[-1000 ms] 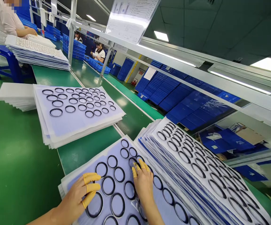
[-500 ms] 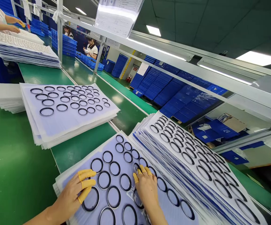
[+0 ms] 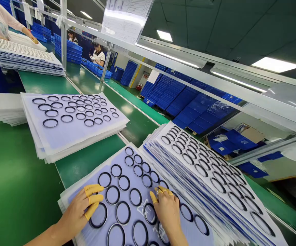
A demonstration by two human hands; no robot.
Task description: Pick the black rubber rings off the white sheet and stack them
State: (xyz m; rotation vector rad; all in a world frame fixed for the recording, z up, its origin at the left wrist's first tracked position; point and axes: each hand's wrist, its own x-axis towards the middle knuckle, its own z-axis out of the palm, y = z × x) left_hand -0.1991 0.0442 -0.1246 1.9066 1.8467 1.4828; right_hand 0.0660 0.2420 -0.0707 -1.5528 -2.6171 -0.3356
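Taken as landmark: the front stack of translucent sheets (image 3: 189, 232). Found black rings (image 3: 129, 212) lying flat in uneven rows on top of this stack. Observed the left hand (image 3: 80, 206) over the left side of the stack, fingers half curled, yellow finger cots (image 3: 96, 199) worn; near a flat-lying ring, but cannot tell whether gripping anything. Observed the right hand (image 3: 167, 208) over the right part of the stack, palm down, fingers bent, pinching one tilted ring (image 3: 157, 194) at the fingertips. Noted white printed characters (image 3: 142, 206) on the stack, just left of the right hand, partly covered and not legible. Found a ring-laden layered stack (image 3: 178, 171) just right of the front stack, and a film-topped ring stack (image 3: 63, 136) beyond it to the left. Noted a sleeved document (image 3: 124, 24) above and beyond the front stack, with print too small and glare-struck to read.
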